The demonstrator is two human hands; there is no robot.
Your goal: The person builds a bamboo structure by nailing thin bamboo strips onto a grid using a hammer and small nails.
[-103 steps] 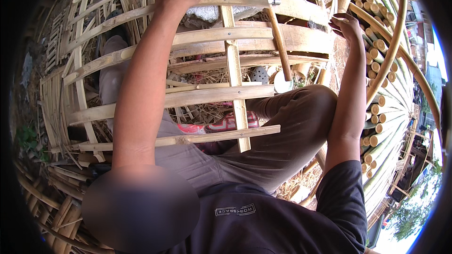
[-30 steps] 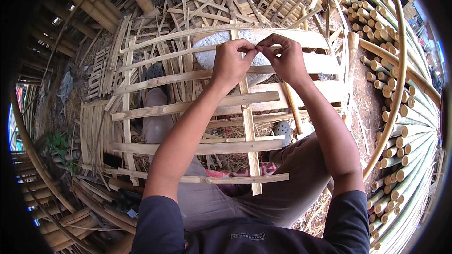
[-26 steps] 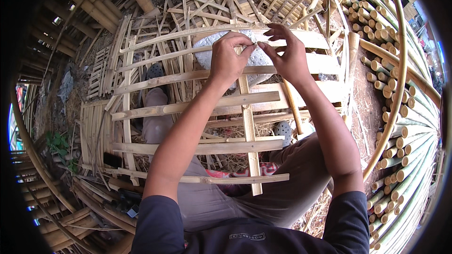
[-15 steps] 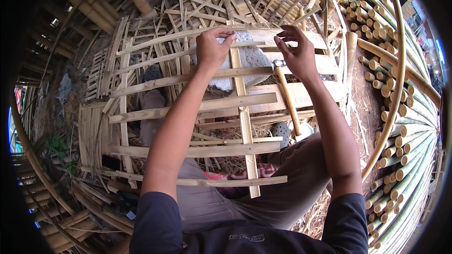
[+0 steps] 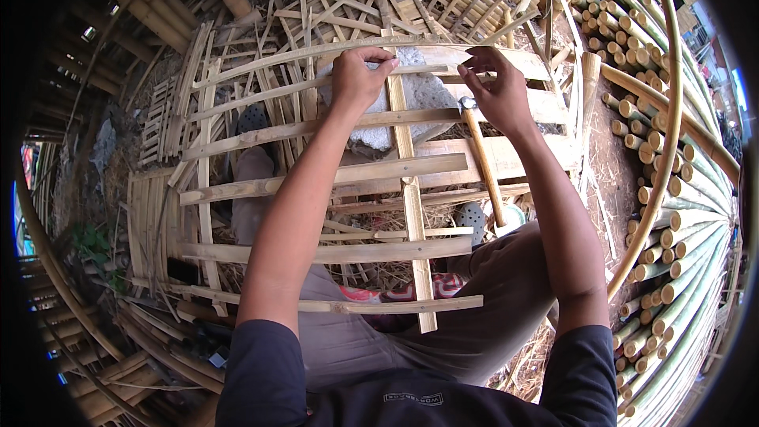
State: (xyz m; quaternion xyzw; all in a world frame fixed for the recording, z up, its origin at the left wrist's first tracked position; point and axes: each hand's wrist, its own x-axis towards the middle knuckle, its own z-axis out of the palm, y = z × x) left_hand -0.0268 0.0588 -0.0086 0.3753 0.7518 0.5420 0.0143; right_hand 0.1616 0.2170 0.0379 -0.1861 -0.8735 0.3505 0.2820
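Observation:
A frame of split bamboo slats [image 5: 332,176] lies across my lap and over a grey stone block [image 5: 427,103]. Several slats cross an upright bamboo strip [image 5: 414,221] on the right, and another upright strip stands at the left. My left hand [image 5: 360,79] is at the far end of the frame, thumb and finger pinched by that right strip; what they hold is too small to make out. To its right, my right hand [image 5: 498,87] hovers with curled fingers apart, nothing visible in them. Just below it rests a hammer [image 5: 482,162] with a wooden handle, head by the stone.
Wide bamboo boards [image 5: 514,154] lie under the frame's right side. Stacked green bamboo poles [image 5: 688,249] fill the right, behind a curved bamboo pole [image 5: 672,95]. Loose slats [image 5: 348,12] are heaped at the back. A perforated shoe [image 5: 472,221] shows beneath the hammer.
The frame's left end has shifted very slightly to the left. My right hand has sunk a little; my left keeps its pinch in the same place.

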